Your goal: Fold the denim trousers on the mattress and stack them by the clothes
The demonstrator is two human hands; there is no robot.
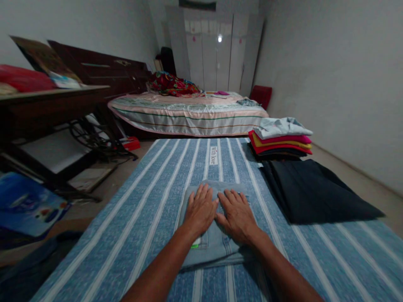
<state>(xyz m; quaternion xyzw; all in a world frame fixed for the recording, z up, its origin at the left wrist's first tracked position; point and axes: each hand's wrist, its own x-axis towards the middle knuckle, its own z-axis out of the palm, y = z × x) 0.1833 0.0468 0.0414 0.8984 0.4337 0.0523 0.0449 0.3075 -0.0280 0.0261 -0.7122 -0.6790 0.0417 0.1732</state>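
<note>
clothes pile (281, 141) on the tabletop (147, 201), far right corner, black cloth (315, 191) just nearer. folded garment (217, 243), probably jeans, under left hand (201, 209) and right hand (236, 214), both flat, not gripping.

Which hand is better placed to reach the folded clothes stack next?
Probably the right hand: it rests on the right side of the folded denim garment, nearer the clothes stack than the left hand.

A flat surface covered in blue, white-striped cloth (154, 218) spans the lower frame. Directly on it lie a folded pale grey-blue denim garment (218, 250) at lower centre, a folded black cloth (317, 195) at right, and a multicoloured stack of folded fabrics (280, 140) above that.
</note>
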